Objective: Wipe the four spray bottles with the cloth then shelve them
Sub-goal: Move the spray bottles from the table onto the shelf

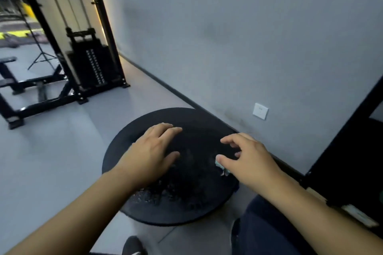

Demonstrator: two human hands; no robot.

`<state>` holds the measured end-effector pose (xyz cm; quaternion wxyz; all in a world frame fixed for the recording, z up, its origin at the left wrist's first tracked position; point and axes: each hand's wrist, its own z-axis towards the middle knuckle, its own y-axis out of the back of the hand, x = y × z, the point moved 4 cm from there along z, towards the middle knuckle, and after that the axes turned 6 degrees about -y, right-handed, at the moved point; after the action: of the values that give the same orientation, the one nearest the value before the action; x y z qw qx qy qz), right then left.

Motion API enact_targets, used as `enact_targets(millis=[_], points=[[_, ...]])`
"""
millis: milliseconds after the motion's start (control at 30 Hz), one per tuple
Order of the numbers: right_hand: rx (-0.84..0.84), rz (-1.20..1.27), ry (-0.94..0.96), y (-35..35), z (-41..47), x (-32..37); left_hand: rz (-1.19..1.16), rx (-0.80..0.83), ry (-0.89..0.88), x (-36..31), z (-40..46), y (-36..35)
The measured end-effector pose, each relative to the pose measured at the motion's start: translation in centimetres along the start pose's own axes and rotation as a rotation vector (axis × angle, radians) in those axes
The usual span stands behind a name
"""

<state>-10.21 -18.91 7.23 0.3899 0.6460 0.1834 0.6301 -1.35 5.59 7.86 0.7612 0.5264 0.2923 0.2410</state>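
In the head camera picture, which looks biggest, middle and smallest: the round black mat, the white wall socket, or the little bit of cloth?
1. Mat, by far the largest.
2. Socket and cloth look about alike; the right hand hides part of the cloth, so I can't rank them.

A round black table (165, 216) is standing on the grey floor (51, 151) close to the grey wall (238, 37), its top looking speckled and wet toward the near side. A white wall socket (260, 111) is sitting low on that wall. At the left, a black cable machine (78, 51) with a weight stack (94, 66) is occupying the corner, and a tripod stand (39, 51) is standing behind it.
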Motion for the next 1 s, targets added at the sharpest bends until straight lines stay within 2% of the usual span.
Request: enact_targets(millis=[433,667,1000], points=[[0.223,-0.014,0.069,-12.5,6.9,4.6,-0.047,-0.020,0.369,15.1,-4.8,-1.2],[0.271,0.005,0.065,-17.2,10.6,4.5,-0.061,0.054,0.426,20.8,-4.7,-6.0],[0.330,0.019,0.022,-19.9,13.0,3.0,-0.299,0.133,0.448,24.0,-4.6,-12.3]])
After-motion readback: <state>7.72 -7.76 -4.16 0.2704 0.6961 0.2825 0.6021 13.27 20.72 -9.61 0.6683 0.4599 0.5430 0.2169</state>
